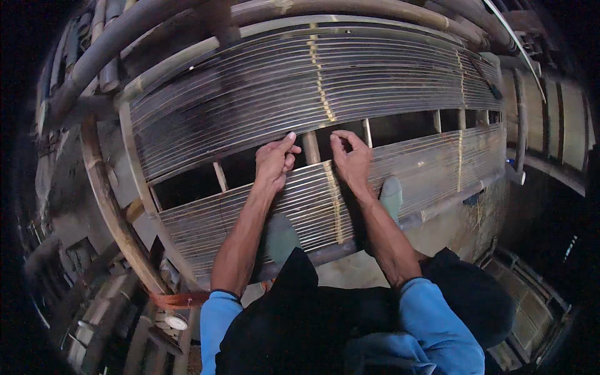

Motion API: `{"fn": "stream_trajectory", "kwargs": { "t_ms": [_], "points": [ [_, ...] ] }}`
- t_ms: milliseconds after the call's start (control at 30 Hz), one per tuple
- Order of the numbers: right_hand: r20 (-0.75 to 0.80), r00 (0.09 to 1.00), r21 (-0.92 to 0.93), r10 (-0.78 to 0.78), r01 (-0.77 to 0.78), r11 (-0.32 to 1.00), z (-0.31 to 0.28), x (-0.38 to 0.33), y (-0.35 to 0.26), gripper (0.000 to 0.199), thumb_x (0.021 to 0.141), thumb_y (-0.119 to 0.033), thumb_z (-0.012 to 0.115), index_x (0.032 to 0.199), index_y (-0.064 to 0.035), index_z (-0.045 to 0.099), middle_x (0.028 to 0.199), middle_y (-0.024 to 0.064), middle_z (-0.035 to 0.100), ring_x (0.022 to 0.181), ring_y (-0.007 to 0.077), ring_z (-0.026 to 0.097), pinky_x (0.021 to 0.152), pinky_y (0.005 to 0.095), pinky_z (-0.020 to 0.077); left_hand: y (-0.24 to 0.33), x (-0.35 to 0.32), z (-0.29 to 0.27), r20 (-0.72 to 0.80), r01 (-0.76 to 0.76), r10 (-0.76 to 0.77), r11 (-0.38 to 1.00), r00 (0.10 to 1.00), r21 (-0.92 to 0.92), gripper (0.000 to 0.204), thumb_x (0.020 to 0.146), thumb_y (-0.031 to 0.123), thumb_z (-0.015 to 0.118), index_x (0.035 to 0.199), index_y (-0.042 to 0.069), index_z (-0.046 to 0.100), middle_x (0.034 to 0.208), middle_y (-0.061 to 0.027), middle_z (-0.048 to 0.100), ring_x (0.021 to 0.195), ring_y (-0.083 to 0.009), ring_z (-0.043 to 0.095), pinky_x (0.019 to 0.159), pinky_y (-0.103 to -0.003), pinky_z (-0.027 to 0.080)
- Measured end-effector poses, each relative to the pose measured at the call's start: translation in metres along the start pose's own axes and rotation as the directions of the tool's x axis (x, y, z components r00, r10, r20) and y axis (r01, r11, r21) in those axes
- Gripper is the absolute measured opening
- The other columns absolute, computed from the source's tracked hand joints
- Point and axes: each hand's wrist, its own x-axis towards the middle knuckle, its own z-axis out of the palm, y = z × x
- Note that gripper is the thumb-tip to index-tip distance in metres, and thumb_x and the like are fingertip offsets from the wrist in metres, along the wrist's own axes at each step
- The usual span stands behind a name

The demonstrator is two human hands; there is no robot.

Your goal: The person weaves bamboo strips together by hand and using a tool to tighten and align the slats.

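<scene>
Two sections of a large bamboo frame lie before me, the far slat panel (250,81) and the near slat panel (250,212), both made of thin parallel strips. Between them runs a dark gap crossed by short crosspieces (311,147). Over this gap my left hand (275,164) is closed, thumb and forefinger toward the far panel's lowest strip. Just right of the middle crosspiece, my right hand (353,164) pinches its fingertips together. Whatever either hand holds is too thin to make out. A yellowish binding (322,87) runs across the far panel's strips, and another binding (335,203) across the near ones.
Thick bamboo poles (350,9) pass behind the frame, with more at the left (103,187). A dark slender tool (490,81) rests at the far right corner. Grey-green footwear (392,194) shows beneath the near panel. An orange strap (178,300) wraps the lower left pole.
</scene>
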Motion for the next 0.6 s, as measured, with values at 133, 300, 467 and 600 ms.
{"fn": "stream_trajectory", "kwargs": {
  "t_ms": [133, 300, 467, 600],
  "points": [
    [0.004, 1.000, 0.038, -0.001, 0.000, 0.999, 0.005, 0.003, 0.006, 0.018, 0.091, -0.019, 0.072, 0.100, -0.0044, 0.075, 0.076, 0.0017, 0.068, 0.065, 0.0069, 0.058, 0.060, 0.0248, 0.0477, -0.009, 0.003, 0.001, -0.039, -0.042, 0.042, 0.999, 0.998, 0.011, 0.024, 0.093, 0.019, 0.075, 0.098, -0.004, 0.068, 0.074, -0.0079, 0.066, 0.045, -0.0059, 0.044, 0.039, -0.021, 0.030],
    [-0.005, 1.000, 0.010, 0.029, -0.029, 1.000, 0.000, 0.009, 0.004, 0.019, 0.092, -0.021, 0.072, 0.099, -0.0039, 0.074, 0.074, 0.0038, 0.068, 0.062, 0.0081, 0.058, 0.058, 0.0265, 0.0483, -0.016, -0.022, 0.019, 0.201, -0.137, 0.069, 0.926, 0.977, 0.352, 0.014, 0.090, 0.015, 0.074, 0.091, 0.001, 0.075, 0.067, -0.0049, 0.067, 0.049, -0.0051, 0.049, 0.044, -0.023, 0.035],
    [0.180, 0.915, 0.399, 0.360, -0.403, 0.824, -0.003, 0.020, -0.013, 0.027, 0.092, -0.026, 0.072, 0.094, 0.0009, 0.073, 0.070, 0.0080, 0.070, 0.060, 0.0099, 0.065, 0.052, 0.0281, 0.0525, -0.028, -0.045, 0.029, 0.366, -0.444, 0.281, 0.738, 0.887, 0.508, 0.016, 0.089, 0.014, 0.075, 0.091, -0.002, 0.074, 0.068, -0.0032, 0.066, 0.063, -0.0082, 0.060, 0.058, -0.025, 0.047],
    [0.388, 0.847, -0.090, 0.363, -0.357, 0.930, 0.006, 0.020, -0.043, 0.034, 0.091, -0.030, 0.074, 0.086, 0.0035, 0.071, 0.065, 0.0088, 0.070, 0.050, 0.0126, 0.066, 0.043, 0.0289, 0.0504, -0.015, -0.036, 0.008, 0.146, -0.651, 0.744, 0.451, 0.652, 0.611, 0.014, 0.090, 0.013, 0.074, 0.086, -0.001, 0.072, 0.068, -0.0031, 0.066, 0.061, -0.0082, 0.058, 0.059, -0.025, 0.047]
  ]
}}
